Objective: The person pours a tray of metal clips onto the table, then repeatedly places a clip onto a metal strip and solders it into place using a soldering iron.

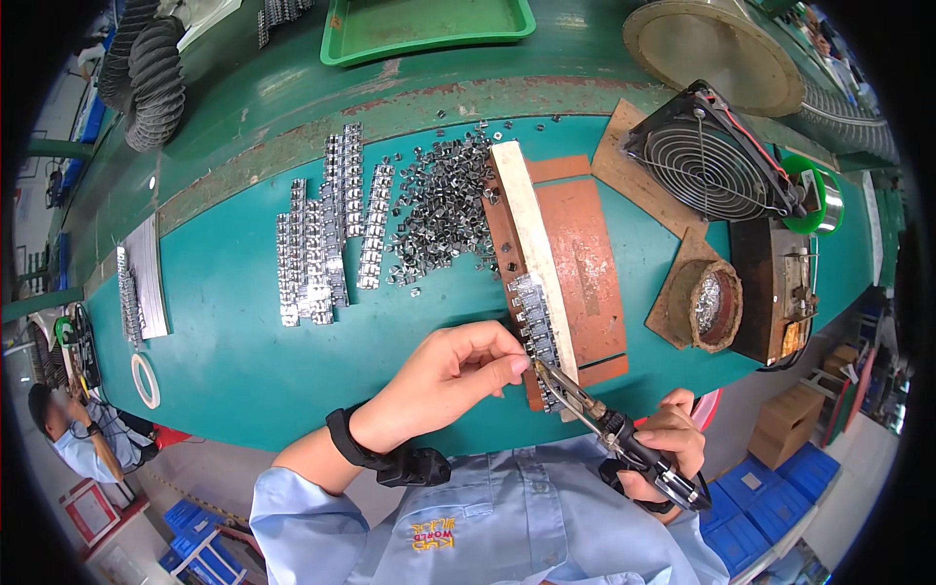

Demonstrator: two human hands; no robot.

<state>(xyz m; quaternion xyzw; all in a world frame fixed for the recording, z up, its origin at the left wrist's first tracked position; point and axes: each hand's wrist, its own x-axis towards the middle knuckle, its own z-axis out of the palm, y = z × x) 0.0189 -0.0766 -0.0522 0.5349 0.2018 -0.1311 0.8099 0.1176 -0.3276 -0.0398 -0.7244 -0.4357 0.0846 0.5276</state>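
My right hand is wrapped round the black handle of a soldering iron. The iron's tip meets a strip of small circuit boards lying along a white bar on a brown fixture board. Close to that tip, my left hand is closed in a pinch over the strip; whatever sits between thumb and forefinger is too small to make out. Beyond my left hand lies a loose heap of small metal parts, with several board strips in rows to its left.
On the right stand a fan, a green solder spool, a round pot and a metal box. A green tray is at the back. A tape ring lies left. Another person sits far left.
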